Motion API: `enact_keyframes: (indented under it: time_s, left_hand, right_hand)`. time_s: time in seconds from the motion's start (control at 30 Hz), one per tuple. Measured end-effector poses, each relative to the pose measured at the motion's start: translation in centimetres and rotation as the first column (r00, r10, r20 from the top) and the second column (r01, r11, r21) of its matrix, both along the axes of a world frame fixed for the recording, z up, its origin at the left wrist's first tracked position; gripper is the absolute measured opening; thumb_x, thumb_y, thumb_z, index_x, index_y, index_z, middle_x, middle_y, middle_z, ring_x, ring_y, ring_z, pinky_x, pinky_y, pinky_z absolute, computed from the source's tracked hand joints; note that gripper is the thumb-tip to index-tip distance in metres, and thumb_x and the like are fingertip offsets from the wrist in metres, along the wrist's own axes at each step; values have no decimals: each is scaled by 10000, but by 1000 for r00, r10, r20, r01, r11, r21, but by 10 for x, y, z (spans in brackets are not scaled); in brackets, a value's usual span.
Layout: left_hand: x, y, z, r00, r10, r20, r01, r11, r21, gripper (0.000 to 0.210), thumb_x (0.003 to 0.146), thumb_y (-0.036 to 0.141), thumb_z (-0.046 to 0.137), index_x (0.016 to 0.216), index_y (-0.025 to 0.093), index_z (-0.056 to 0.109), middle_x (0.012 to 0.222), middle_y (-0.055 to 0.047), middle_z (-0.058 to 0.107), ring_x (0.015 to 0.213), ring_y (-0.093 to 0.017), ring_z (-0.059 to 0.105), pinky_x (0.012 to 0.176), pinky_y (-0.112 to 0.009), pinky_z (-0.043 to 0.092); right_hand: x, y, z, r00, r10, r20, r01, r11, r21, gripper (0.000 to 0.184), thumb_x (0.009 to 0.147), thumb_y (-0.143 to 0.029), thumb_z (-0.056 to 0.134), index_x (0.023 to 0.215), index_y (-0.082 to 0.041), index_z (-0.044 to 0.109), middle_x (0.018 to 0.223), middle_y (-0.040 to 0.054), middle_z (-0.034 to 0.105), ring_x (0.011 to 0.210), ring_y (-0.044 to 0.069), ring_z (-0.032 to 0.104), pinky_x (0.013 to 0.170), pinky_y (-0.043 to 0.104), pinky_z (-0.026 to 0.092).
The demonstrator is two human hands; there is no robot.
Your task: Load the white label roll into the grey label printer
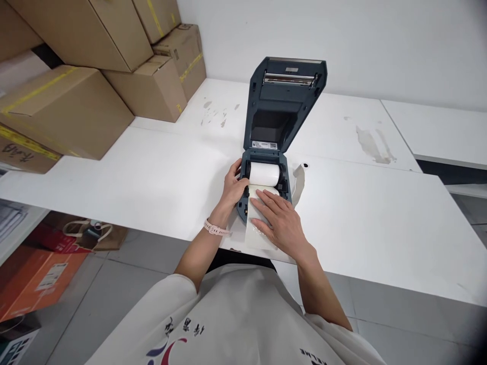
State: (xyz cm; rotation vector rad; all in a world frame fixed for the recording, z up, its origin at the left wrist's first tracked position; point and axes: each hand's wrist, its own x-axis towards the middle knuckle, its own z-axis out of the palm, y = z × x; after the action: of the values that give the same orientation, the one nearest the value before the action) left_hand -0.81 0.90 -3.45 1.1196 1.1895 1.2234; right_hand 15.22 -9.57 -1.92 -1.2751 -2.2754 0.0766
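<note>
A dark blue-grey label printer (285, 175) stands on the white table with its lid (255, 109) raised. Inside it sits a white label roll (264, 174), whose strip (254, 242) runs out over the front toward me. My left hand (233, 188) grips the printer's left side, the thumb over the inner edge by the roll's lower left and the fingers partly hidden outside. Flat on the label strip lies my right hand (279, 220), fingers stretched out and pointing up-left. They cover part of the strip and of the printer's front.
Several cardboard boxes (148, 88) are stacked at the back left of the white table (353, 218). Right of the printer's base lies a curled paper strip (299, 185). A white wall (342, 40) rises behind. An orange box (41, 279) is on the lower left, below table height.
</note>
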Motion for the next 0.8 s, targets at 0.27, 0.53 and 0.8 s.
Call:
enact_keyframes:
  time_s: [0.27,0.53,0.8]
  left_hand:
    - [1,-1,4,1000,-4,-14,3,1000,-23,755,661,80,552,1408,188,534,1491,-97,559,1363,-281,531,1101,-391,484]
    - [0,-9,10,1000,-17,0,17,999,-38,705,728,109,589,1424,202,521,1495,-93,557,1398,-276,508,1157,-395,436]
    - [-10,-101,2,993,-110,30,113,981,-156,929,810,449,763,1584,344,260,1628,-68,406,1464,-298,447,1147,-422,473]
  right_hand:
    - [-9,-12,-25,975,-120,-185,147,980,137,206,952,-350,635,1127,-286,721,1190,69,766,1106,278,718,905,457,565]
    - [-12,-13,-29,972,-152,-182,173,980,102,210,949,-341,611,1113,-299,734,1203,59,764,1108,285,720,899,471,553]
    - [33,44,25,852,-241,-465,308,949,72,403,1020,-459,464,1355,-287,609,1346,100,677,1301,287,607,1067,526,499]
